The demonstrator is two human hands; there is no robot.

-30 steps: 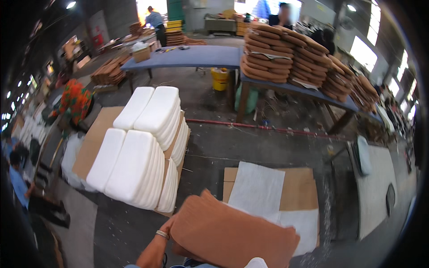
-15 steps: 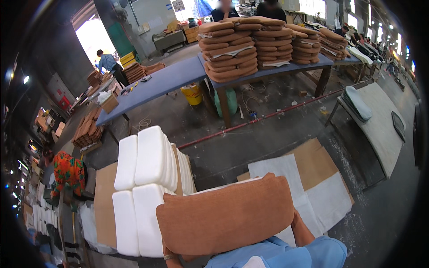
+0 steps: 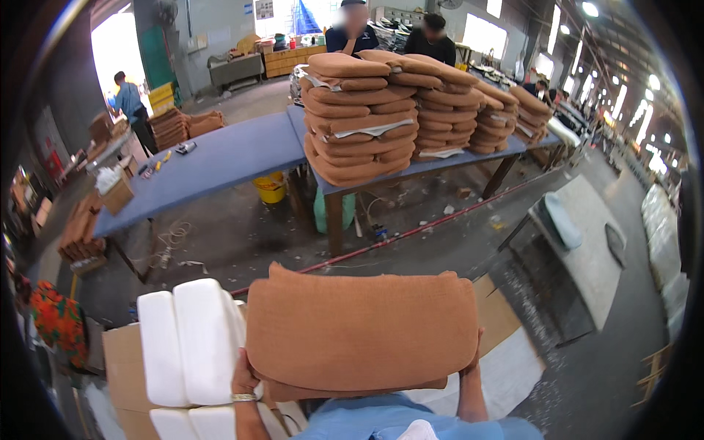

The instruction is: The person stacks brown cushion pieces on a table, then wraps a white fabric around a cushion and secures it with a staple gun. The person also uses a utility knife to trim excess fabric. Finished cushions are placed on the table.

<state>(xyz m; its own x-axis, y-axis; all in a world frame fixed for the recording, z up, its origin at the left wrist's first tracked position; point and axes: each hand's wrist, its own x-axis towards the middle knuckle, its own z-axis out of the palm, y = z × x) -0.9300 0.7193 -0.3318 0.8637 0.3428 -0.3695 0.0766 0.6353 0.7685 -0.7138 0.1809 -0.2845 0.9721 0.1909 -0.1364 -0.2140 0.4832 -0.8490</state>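
Note:
A brown fabric-covered cushion (image 3: 359, 330) is held up in front of my body, its broad face toward me. More brown cushion edges show above and below it, so it seems to be a small stack. My left hand (image 3: 245, 375) grips the left end, and my right hand (image 3: 474, 359) grips the right end; the fingers are partly hidden behind it. White foam pads (image 3: 202, 341) stand in piles on cardboard by my left arm. Beyond the held cushions, tall stacks of brown cushions (image 3: 359, 125) rest on a blue-topped table (image 3: 213, 158).
Cardboard with a white sheet (image 3: 506, 374) lies on the floor at my right. A low pale table (image 3: 587, 249) holds grey-blue pads. A red pipe (image 3: 400, 242) crosses the floor. Behind the stacks are two people; another person (image 3: 130, 103) stands at the far left.
The held brown cushions have come up and level from a tilt, both hands at their ends. My view has swung, with the blue table now nearer and the foam piles lower left.

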